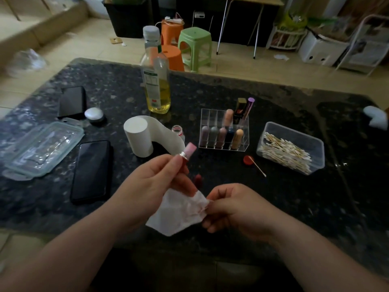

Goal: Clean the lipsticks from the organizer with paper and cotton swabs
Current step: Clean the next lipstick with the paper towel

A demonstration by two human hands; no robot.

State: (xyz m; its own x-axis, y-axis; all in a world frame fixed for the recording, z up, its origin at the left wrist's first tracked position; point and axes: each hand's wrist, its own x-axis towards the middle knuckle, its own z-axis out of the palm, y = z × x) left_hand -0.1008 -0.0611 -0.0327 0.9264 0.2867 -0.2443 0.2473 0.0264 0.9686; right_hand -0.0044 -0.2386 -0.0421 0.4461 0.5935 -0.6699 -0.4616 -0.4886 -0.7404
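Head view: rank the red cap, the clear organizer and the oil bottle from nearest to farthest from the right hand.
1. The red cap, just beyond the right hand, which pinches the paper.
2. The clear organizer, farther back, slightly left.
3. The oil bottle, far back and to the left.

The only view comes from a wide-angle camera worn on the head, looking forward and down from close above the grip. The left hand (151, 186) holding a lipstick (188, 152) sits near frame centre, with the right hand (237, 209) pinching paper (179, 213) just beside it. Beyond the grip the table (294, 102) recedes toward a green stool (194, 39).
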